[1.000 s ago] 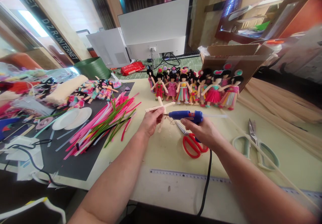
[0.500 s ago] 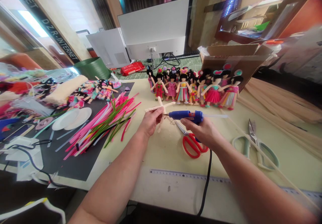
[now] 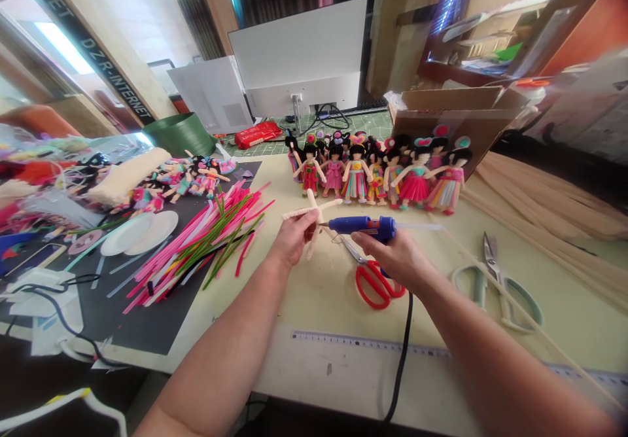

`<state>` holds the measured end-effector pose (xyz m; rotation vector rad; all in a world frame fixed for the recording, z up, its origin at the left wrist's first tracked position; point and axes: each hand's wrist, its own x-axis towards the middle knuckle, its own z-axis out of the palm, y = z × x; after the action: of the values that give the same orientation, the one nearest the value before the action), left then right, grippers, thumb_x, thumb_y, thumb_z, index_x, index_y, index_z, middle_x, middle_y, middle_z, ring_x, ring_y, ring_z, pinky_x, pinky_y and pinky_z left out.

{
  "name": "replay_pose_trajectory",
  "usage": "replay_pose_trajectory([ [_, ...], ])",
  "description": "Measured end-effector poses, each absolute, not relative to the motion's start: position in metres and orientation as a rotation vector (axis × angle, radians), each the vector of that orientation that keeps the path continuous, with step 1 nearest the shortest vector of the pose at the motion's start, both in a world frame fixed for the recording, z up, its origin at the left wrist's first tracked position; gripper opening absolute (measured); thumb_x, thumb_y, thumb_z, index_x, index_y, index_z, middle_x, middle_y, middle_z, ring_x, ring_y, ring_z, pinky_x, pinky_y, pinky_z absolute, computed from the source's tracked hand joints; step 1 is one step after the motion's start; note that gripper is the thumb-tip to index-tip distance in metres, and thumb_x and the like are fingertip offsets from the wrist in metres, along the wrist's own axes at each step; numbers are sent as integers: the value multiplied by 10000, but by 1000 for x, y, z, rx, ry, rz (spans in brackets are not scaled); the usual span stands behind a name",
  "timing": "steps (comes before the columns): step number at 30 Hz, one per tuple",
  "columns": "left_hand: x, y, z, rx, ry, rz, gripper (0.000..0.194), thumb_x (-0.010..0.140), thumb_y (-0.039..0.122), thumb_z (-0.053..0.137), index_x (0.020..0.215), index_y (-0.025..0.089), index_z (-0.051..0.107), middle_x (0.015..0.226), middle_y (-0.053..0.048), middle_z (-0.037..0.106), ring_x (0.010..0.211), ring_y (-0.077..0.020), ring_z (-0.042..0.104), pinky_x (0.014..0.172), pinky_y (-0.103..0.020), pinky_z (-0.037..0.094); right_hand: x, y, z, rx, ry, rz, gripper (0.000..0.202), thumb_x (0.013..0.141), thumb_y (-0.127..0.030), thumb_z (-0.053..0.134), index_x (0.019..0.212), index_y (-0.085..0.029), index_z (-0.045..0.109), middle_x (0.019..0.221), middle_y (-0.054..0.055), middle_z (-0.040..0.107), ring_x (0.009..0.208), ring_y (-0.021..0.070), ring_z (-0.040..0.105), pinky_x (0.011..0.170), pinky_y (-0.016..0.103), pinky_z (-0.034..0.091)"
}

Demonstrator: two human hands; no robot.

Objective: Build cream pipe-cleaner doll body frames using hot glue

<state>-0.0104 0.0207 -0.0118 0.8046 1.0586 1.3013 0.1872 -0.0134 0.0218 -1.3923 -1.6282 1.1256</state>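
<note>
Cream pipe cleaners shaped into a small doll body (image 3: pixel 330 205) are pinched in my left hand (image 3: pixel 295 235), with limbs sticking out above, beside and below the fingers. My right hand (image 3: pixel 392 251) grips a blue hot glue gun (image 3: pixel 363 226). Its nozzle points left and meets the doll body beside my left fingertips; whether glue is flowing is too small to tell. A clear glue stick (image 3: pixel 419 227) juts from the gun's back end. Red-handled scissors (image 3: pixel 373 286) lie below the gun, partly covered by my right hand.
Finished dolls (image 3: pixel 357 172) stand in rows before a cardboard box (image 3: pixel 451 120). Pink and green pipe cleaners (image 3: pixel 196 247) are heaped at left, near white plates (image 3: pixel 154 231). Green-handled scissors (image 3: pixel 510 296) rest at right. A ruler (image 3: pixel 363 343) lies along the front; the gun's black cord (image 3: pixel 403 365) crosses it.
</note>
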Motion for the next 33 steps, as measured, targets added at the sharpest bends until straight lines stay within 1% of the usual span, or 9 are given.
replay_pose_trajectory([
  [5,-11,21,-12,814,1048,1295,293,655,378,781,703,137,622,597,9,590,532,-83,522,526,-224,372,187,-13,23,-1408,-1632,1116,286,793,-480,610,787,-213,714,588,-23,577,527,115,461,502,261,417],
  [10,-12,21,-12,811,1052,1297,298,645,379,787,708,137,623,596,11,588,530,-84,522,525,-225,373,186,-14,23,-1383,-1634,1099,270,794,-459,612,793,-211,717,574,-23,577,522,116,463,508,263,423],
  [20,-11,21,-12,812,1051,1298,298,646,377,786,716,133,629,600,7,599,529,-85,529,528,-225,380,186,-14,25,-1408,-1607,1134,294,778,-476,624,842,-209,729,583,-24,580,529,116,451,527,270,424],
  [28,-11,21,-9,773,1057,1312,278,639,342,787,739,119,653,623,1,610,537,-84,539,522,-221,392,186,-14,24,-1397,-1616,1127,280,790,-460,620,891,-226,736,599,-24,599,521,113,446,526,266,423],
  [33,-11,21,-8,762,1055,1324,284,624,335,796,733,111,659,610,-2,608,534,-86,541,515,-216,402,187,-14,23,-1392,-1629,1110,279,791,-465,620,860,-220,732,571,-30,573,503,105,426,503,257,406],
])
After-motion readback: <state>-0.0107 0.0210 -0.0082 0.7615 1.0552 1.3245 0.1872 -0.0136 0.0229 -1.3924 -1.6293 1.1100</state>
